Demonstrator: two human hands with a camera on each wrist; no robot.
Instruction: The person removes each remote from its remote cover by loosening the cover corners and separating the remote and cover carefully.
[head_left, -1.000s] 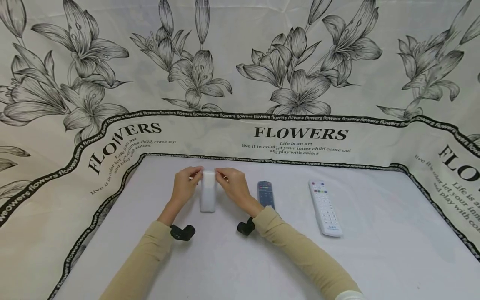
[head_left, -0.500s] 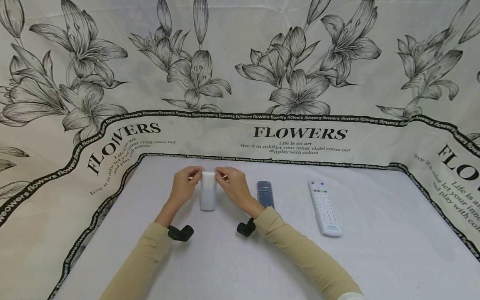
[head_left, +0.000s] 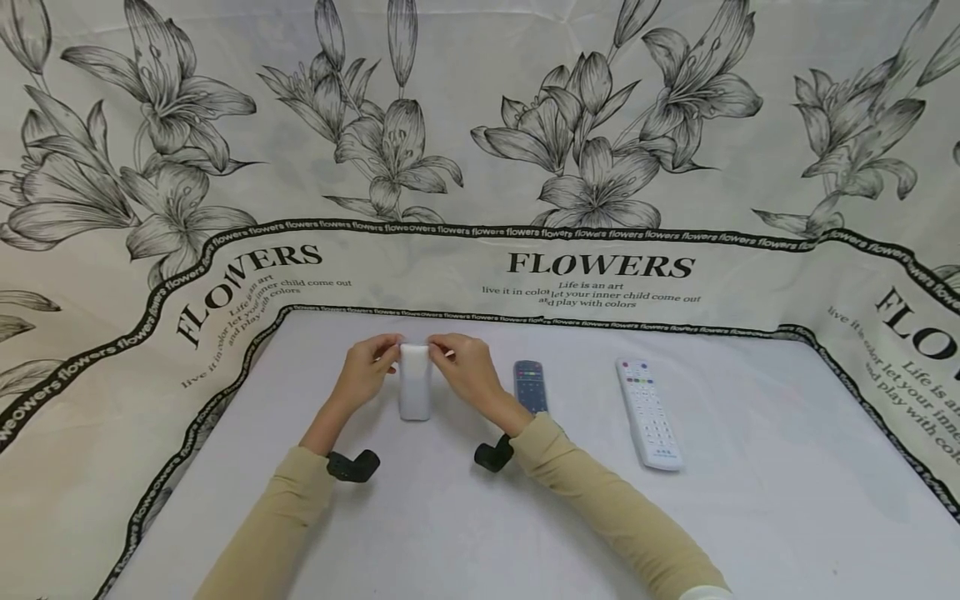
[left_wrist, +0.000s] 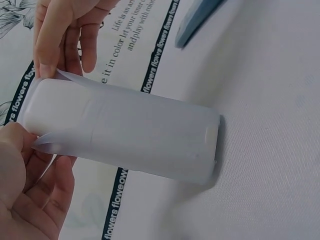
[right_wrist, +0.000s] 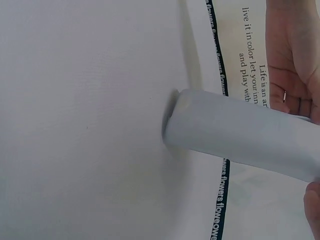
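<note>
A white remote-shaped thing (head_left: 415, 385) stands with its far end raised, wrapped in a translucent sleeve (left_wrist: 150, 131). Its plain side faces the head camera, so any buttons are hidden. At the sleeve's far, open end, my left hand (head_left: 365, 372) pinches one loose edge between thumb and finger. Opposite it, my right hand (head_left: 467, 371) pinches the other edge. Small film flaps stick up beside the fingers in the left wrist view. The near end of the sleeve (right_wrist: 200, 120) points down at the white tabletop.
A dark blue remote control (head_left: 530, 387) lies right of the hands, partly behind the right forearm. Further right is a white remote control (head_left: 649, 417), buttons up. Flower-printed cloth (head_left: 600, 271) hangs behind the white table (head_left: 772, 467). Each wrist carries a black camera.
My left wrist and forearm have shifted a little left and outward. Both hands keep their pinch on the sleeve, whose near end has risen very slightly in the head view.
</note>
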